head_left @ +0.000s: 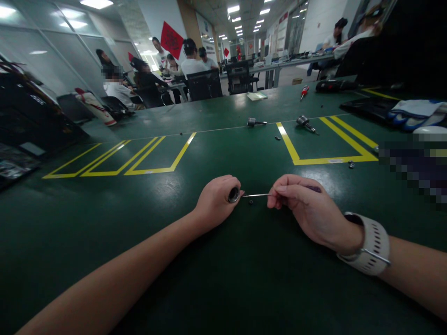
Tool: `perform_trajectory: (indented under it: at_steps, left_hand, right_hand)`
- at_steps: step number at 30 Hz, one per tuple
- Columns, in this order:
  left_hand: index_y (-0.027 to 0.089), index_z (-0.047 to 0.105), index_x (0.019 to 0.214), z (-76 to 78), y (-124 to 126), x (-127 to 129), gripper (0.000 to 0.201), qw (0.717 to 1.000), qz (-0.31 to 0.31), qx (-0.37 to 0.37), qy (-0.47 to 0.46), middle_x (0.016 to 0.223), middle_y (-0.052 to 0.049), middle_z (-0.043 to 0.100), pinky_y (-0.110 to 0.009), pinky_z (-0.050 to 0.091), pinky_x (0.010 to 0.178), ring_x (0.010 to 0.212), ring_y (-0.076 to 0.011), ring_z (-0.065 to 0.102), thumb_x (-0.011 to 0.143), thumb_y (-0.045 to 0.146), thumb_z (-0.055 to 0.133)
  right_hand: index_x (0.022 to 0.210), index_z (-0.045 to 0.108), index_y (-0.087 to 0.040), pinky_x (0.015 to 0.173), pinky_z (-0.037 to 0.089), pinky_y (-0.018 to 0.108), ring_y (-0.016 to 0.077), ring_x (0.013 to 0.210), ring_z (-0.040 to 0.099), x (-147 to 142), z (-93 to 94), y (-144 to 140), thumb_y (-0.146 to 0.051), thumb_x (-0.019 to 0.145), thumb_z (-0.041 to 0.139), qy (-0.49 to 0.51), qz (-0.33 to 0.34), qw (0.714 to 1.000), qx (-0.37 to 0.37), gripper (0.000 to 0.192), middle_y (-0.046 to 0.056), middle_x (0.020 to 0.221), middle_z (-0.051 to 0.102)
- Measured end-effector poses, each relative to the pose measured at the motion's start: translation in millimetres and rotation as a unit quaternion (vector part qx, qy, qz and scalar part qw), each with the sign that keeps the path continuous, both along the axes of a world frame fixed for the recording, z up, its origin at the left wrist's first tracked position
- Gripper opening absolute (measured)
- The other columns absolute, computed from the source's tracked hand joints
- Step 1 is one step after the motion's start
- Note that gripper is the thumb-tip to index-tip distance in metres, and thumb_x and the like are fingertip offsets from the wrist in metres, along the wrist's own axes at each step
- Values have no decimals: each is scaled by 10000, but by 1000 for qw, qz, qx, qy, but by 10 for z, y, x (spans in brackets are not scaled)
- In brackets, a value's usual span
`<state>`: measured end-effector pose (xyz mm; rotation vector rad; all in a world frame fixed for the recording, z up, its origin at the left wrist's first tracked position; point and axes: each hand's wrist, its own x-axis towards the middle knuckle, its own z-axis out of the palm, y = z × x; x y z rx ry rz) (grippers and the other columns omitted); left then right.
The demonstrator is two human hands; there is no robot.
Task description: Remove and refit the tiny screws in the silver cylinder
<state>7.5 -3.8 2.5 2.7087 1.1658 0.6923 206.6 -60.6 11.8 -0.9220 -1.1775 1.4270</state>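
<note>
My left hand (pixel 217 202) is closed around a hollow metal cylinder (pixel 233 194), its dark round opening facing me. My right hand (pixel 303 204) pinches a thin screwdriver (pixel 257 195); a bit of dark purple handle shows behind the fingers. The slim shaft points left and its tip meets the left fingertips beside the cylinder, though the exact contact is too small to make out. Just below the shaft, a small dark ring-shaped piece (pixel 250 202) lies on the green table (pixel 167 260).
Beyond my hands lie two metal parts with shafts, one left (pixel 256 122) and one right (pixel 305 123). Yellow tape (pixel 335 161) marks the table. Small metal pieces (pixel 351 164), a red screwdriver (pixel 304 92) and gloves (pixel 417 114) sit right. People sit at farther tables.
</note>
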Motion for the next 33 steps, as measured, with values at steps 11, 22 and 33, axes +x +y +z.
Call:
perform_trajectory:
  at_steps: [11,22,33]
  left_hand:
    - [175,493,676,-34,0,5,136,1000,10,15,-25,643,21,526,-241,357,532,576,-117,486,784,204,570]
    - [175,492,652,-31,-4,2,175,998,-8,4,-66,621,33,524,-220,362,518,557,-98,487,782,241,587]
    - [175,483,662,-35,2,5,169,998,-13,9,-53,631,27,518,-230,358,533,568,-105,484,792,232,576]
  right_hand:
    - [907,602,-207,751,460,339,182,820,575,-111,114,-183,-185,868,482,-281,33,933,222,128,49,880,622]
    - [936,612,-225,832,454,349,187,914,581,-105,56,-128,-215,881,499,-240,100,945,200,127,42,946,628]
    - [923,596,-205,807,458,352,190,900,570,-123,58,-175,-174,880,491,-279,53,917,280,118,57,933,638]
